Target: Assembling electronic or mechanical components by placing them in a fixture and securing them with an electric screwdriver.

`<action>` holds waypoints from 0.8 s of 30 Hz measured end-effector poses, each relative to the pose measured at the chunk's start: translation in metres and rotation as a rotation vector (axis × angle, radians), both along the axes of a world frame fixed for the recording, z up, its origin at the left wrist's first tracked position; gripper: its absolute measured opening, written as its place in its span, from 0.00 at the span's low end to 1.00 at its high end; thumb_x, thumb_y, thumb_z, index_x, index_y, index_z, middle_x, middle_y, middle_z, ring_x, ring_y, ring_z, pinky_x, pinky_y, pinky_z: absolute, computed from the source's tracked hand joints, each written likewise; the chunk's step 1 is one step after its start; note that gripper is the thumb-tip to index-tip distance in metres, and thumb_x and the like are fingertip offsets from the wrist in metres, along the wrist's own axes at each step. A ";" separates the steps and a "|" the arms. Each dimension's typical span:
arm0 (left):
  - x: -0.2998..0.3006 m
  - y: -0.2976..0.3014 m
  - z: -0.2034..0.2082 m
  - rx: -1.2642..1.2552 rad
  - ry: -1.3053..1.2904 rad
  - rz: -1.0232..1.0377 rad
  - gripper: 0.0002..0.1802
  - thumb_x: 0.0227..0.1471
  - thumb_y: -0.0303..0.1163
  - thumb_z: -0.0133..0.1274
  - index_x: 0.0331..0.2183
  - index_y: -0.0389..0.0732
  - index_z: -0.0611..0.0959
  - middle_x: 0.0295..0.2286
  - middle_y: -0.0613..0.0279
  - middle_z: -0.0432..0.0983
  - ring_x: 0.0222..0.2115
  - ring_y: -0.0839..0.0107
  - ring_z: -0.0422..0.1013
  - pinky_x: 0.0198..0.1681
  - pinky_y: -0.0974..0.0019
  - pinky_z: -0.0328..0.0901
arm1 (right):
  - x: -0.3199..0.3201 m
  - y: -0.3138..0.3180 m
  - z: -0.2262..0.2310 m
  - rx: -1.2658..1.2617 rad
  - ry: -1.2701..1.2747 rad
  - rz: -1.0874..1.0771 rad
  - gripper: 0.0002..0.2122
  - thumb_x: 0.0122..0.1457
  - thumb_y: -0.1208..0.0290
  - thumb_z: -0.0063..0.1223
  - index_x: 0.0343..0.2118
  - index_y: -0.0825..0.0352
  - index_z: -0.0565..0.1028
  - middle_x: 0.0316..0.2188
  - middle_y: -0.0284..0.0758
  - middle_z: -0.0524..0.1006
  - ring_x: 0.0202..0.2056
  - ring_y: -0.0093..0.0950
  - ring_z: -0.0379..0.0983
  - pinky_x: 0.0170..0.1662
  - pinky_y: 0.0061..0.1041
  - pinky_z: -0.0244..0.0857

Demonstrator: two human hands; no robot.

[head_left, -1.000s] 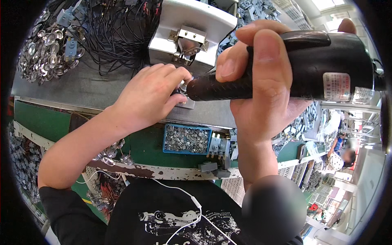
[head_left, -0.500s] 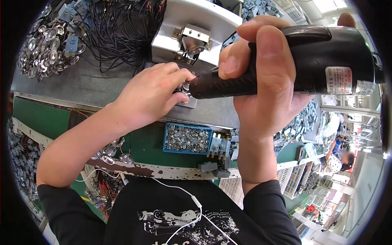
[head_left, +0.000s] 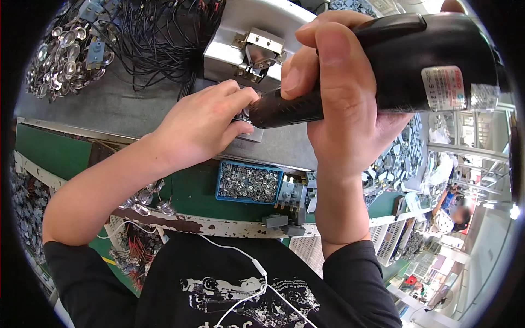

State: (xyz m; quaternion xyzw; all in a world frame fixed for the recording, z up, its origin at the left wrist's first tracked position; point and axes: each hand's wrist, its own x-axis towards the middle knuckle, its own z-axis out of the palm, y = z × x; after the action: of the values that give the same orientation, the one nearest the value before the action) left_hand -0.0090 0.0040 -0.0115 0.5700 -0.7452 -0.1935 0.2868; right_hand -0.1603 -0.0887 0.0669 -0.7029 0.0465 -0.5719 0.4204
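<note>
My right hand (head_left: 347, 104) is wrapped round a black electric screwdriver (head_left: 402, 65), which lies across the upper right of the view and points left. Its nose reaches the fingertips of my left hand (head_left: 202, 120). The left thumb and fingers are closed round a small silvery metal part (head_left: 244, 115) on a metal block (head_left: 252, 134) on the bench. Fingers and screwdriver nose cover most of that part, and the driver's tip is hidden. Just behind stands a white metal housing with a steel clamp-like mechanism (head_left: 261, 53).
A blue tray (head_left: 217, 188) of small metal pieces sits in front of the block, beside grey switch-like parts (head_left: 291, 194). Shiny round metal caps (head_left: 68, 60) and black cables (head_left: 158, 49) pile up at back left. More grey parts (head_left: 402, 150) heap at right. A person (head_left: 448, 216) is far right.
The screwdriver and my right hand have shifted slightly left, and the driver is a little more tilted. My left hand keeps its grip at the block.
</note>
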 end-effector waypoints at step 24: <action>0.020 0.004 0.025 0.070 -0.107 -0.266 0.23 0.46 0.32 0.67 0.46 0.45 0.80 0.51 0.64 0.76 0.43 0.58 0.76 0.43 0.56 0.70 | -0.033 -0.029 0.028 0.160 0.295 -0.258 0.27 0.61 0.72 0.65 0.60 0.73 0.66 0.39 0.42 0.79 0.39 0.24 0.77 0.45 0.27 0.72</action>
State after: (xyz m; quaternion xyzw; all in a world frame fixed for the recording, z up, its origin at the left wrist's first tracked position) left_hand 0.0114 0.0076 0.0131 0.4855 -0.8211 -0.2250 0.1984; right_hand -0.1934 -0.1174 0.0944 -0.7316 0.2425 -0.5064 0.3866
